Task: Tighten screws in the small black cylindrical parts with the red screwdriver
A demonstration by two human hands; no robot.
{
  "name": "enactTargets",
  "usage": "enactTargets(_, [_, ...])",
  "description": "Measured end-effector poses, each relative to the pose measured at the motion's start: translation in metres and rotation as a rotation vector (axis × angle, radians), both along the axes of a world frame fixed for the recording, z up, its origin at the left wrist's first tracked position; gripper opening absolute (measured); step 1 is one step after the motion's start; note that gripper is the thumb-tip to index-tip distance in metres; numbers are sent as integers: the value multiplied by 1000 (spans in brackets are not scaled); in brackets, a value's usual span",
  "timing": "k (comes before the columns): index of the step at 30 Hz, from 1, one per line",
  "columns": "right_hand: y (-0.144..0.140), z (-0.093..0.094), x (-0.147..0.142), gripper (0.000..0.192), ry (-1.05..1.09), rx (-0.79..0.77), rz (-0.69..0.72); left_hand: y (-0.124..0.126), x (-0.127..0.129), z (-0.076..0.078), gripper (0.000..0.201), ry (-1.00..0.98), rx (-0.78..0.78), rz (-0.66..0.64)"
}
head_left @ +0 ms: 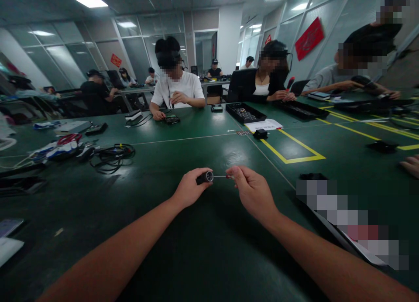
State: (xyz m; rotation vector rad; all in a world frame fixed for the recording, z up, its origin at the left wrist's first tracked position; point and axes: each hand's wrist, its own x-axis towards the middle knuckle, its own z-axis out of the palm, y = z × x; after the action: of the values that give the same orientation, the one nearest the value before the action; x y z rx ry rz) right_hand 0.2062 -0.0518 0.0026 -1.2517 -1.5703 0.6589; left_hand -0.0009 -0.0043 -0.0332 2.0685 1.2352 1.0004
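My left hand (188,189) is closed around a small black flashlight (207,177), its round silver-rimmed end facing right and toward me. A thin metal shaft runs between my hands, belonging to a small screwdriver (221,176) with a reddish, partly clear handle end. Fingers of my right hand (253,190) pinch that handle and hide most of it. The shaft's left tip meets or lies just beside the flashlight's rim; I cannot tell which. Both hands are held above the green table (196,258).
Coiled black cables (114,156) lie at left near gloves (62,147). A dark tray with blurred contents (347,223) sits at right. Across the table are a black parts tray (245,113), a small black block (260,134), yellow tape (304,159) and several people working.
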Motion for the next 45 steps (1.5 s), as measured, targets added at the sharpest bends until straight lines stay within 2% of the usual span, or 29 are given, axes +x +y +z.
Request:
enactTargets(7, [3,-4,-2,21,55,16,-16,1,-1,0,38,-59,-25,60])
enactTargets(12, [1,-1,0,40,-10,-39,-23,0,-2,0,38,-43,-9,16])
enactTargets(20, [2,-6,-3,23,125,12,-11,-1,-1,1,37,-32,-11,11])
enactTargets(23, [3,-6,-5,28,157,-2,-42,-4,0,3,36,10,20,-18])
enactTargets(26, [9,-8,-4,31,368,-87,-53,-7,0,7,34,61,89,-28])
enactTargets(29, [19,-13,-2,33,671,-272,-3,-6,-2,10,33,94,156,17])
enactTargets(31, [22,-15,-1,30,724,-242,-46,-4,-3,9,32,106,161,41])
enactTargets(33, [21,-15,-1,28,675,-164,-80,-3,-3,9,32,116,143,44])
enactTargets(37, [13,-10,-4,27,460,-58,-61,-6,0,9,33,142,118,31])
enactTargets(40, [8,-7,-5,26,339,-36,-71,-8,1,11,34,159,104,31])
enactTargets(45, [6,-4,-4,24,287,-19,-67,-8,1,10,35,149,105,47])
